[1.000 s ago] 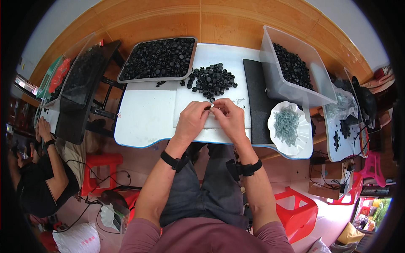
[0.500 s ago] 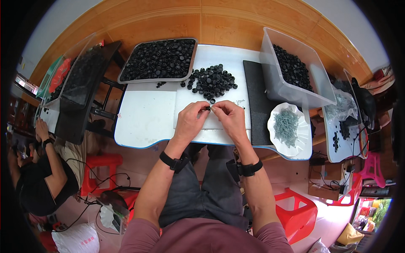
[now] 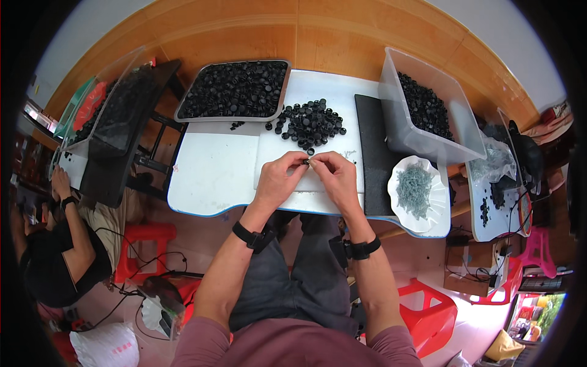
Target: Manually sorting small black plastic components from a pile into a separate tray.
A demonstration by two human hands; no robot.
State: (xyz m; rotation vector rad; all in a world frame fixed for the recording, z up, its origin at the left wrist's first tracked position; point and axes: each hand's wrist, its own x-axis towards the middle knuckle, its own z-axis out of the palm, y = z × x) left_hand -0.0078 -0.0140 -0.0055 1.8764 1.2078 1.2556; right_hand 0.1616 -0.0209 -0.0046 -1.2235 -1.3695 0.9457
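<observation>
Over the white board (image 3: 266, 165), my left hand (image 3: 277, 185) is closed in a pinch around a small black cap (image 3: 306, 161). My right hand (image 3: 337, 182) has thumb and forefinger pressed together at the same cap, and the fingertips of both hands meet there. Whatever the right fingers hold is too small and hidden to make out. Just beyond the fingertips lies a single black cap with its opening showing (image 3: 310, 151). Behind it, a loose heap of black caps (image 3: 313, 122) spreads across the board.
A metal tray (image 3: 231, 118) full of black caps stands far left. At right are a black mat (image 3: 373, 140), a clear bin (image 3: 422, 139) of caps and a white scalloped bowl (image 3: 435, 211) of grey-green slivers (image 3: 414, 191). A co-worker (image 3: 67, 251) sits at left; red stools (image 3: 425, 318) stand below.
The whole view has shifted slightly downward. Both hands remain together at the cap, with the right fingertips moved a little closer against it.
</observation>
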